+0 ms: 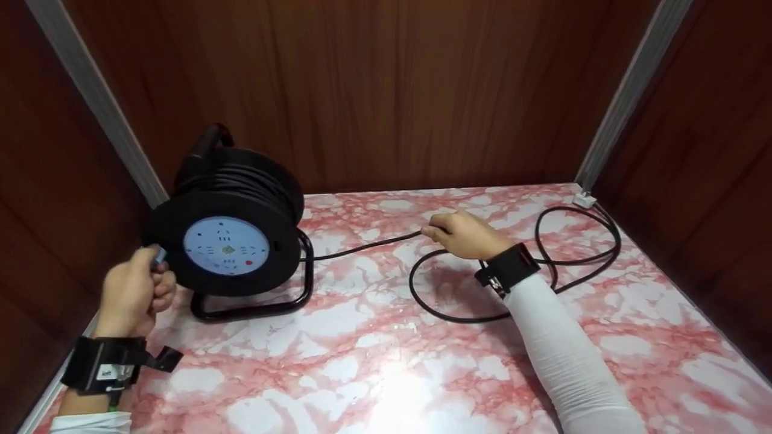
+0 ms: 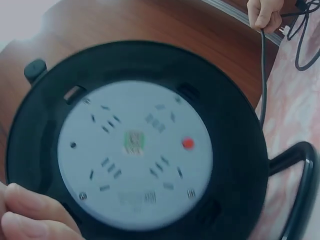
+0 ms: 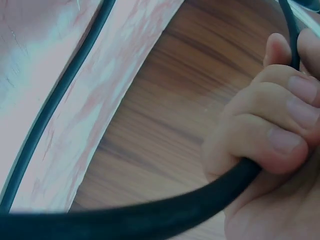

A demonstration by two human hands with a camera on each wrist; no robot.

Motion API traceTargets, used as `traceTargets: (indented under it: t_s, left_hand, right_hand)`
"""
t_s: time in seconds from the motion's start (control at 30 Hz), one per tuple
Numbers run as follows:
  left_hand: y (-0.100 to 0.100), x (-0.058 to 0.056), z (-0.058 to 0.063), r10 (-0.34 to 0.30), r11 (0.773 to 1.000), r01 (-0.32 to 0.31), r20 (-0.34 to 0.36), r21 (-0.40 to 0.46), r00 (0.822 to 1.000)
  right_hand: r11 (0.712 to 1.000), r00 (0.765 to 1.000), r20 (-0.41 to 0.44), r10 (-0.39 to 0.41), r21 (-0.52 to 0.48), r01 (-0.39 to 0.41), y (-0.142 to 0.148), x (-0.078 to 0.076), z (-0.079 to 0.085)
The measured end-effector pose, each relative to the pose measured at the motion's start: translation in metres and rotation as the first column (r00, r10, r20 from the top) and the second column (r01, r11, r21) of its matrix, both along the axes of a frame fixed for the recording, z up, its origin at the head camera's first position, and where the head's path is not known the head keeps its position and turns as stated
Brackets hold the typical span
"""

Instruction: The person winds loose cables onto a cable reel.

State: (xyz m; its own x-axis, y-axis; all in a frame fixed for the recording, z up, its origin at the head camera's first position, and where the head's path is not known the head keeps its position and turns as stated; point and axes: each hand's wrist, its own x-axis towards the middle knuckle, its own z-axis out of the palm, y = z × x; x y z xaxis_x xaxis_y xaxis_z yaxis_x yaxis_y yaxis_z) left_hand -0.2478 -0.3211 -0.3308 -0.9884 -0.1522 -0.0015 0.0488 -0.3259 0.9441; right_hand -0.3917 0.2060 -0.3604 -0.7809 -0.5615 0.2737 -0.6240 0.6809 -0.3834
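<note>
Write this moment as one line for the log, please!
left hand: grips knob on reel | right hand: holds cord | reel: stands on table | plug: table's far right corner

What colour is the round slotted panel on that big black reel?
The panel is pale blue-grey, with one red dot; the left wrist view shows it best.

left fingers (image 1: 163, 288) curled; right arm (image 1: 570, 346) reaching forward, right fingers (image 3: 262, 102) also curled.
</note>
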Motion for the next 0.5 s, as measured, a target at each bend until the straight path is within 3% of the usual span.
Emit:
traceTargets:
  t_s: [0.1, 0.37, 0.5]
  left_hand:
    - [0.003, -0.001, 0.004, 0.024, 1.000, -0.024, -0.028, 0.000, 0.999]
    - [0.020, -0.002, 0.031, 0.024, 1.000, -0.023, -0.090, 0.014, 0.996]
    - [0.035, -0.004, 0.044, 0.063, 0.997, -0.067, -0.126, -0.030, 0.990]
  right_hand:
    - [1.000, 0.999, 0.033, 0.010, 0.014, -0.011, -0.005, 0.001, -0.002]
    - [0.998, 0.999, 0.044, -0.032, 0.052, 0.029, -0.003, 0.001, -0.002]
    - [0.997, 0.999, 0.040, -0.034, 0.066, 0.031, -0.002, 0.000, -0.003]
